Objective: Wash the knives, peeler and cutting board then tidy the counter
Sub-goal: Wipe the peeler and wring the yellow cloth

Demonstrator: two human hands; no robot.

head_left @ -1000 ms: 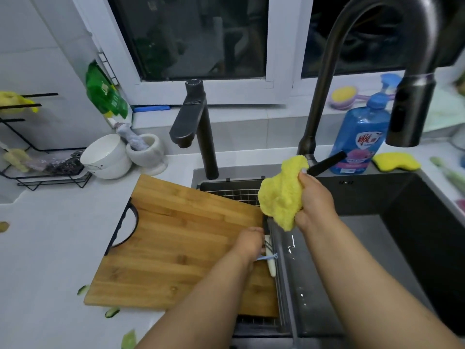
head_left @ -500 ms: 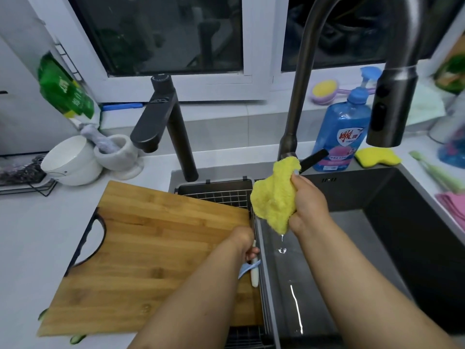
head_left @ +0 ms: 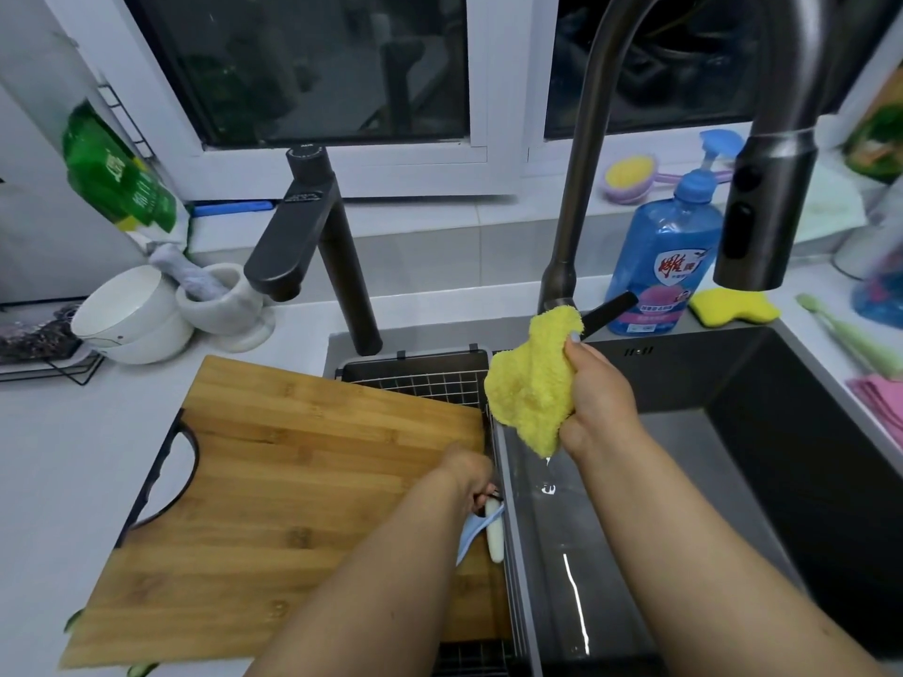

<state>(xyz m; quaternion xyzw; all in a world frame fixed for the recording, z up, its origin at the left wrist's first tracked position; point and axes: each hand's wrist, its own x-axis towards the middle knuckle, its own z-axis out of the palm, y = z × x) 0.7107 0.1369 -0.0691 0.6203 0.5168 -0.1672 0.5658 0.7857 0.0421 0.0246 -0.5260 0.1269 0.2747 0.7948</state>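
Note:
A bamboo cutting board (head_left: 293, 491) with a black handle lies on the counter, its right end over the wire rack in the sink. At that right edge my left hand (head_left: 469, 473) grips a peeler (head_left: 481, 527) with a white handle and a pale blue part; its blade is hidden under my fingers. My right hand (head_left: 598, 398) holds a wet yellow cloth (head_left: 530, 383) bunched up above the dark sink (head_left: 733, 481), and water drips from it. No knife shows.
Two black taps (head_left: 317, 256) (head_left: 762, 188) rise behind the sink. A blue soap bottle (head_left: 659, 266) and yellow sponge (head_left: 733, 307) sit on the back ledge. White bowls (head_left: 132, 317) and a mortar (head_left: 225, 300) stand left. Green peel scraps (head_left: 141, 669) lie by the board.
The view has swung a little to the right. My right hand squeezes the cloth and water now drips into the sink. My left hand stays on the peeler.

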